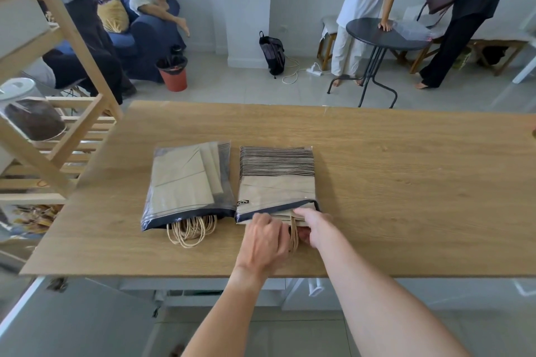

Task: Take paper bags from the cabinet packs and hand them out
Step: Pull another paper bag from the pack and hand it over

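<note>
Two clear plastic packs of folded paper bags lie side by side on the wooden table (406,171). The left pack (185,182) holds plain brown bags, and their twine handles (191,230) spill out of its near open end. The right pack (277,180) holds brown bags with black stripes. My left hand (265,236) and my right hand (314,224) are both at the right pack's near opening. Their fingers close on the bag edges and twine handles sticking out there.
A wooden shelf unit (58,113) with a lidded jar stands at the table's left. Beyond the table, people sit on a blue sofa (145,32) and stand by a round dark side table (383,35). A red bin (173,72) and a black backpack (272,52) are on the floor.
</note>
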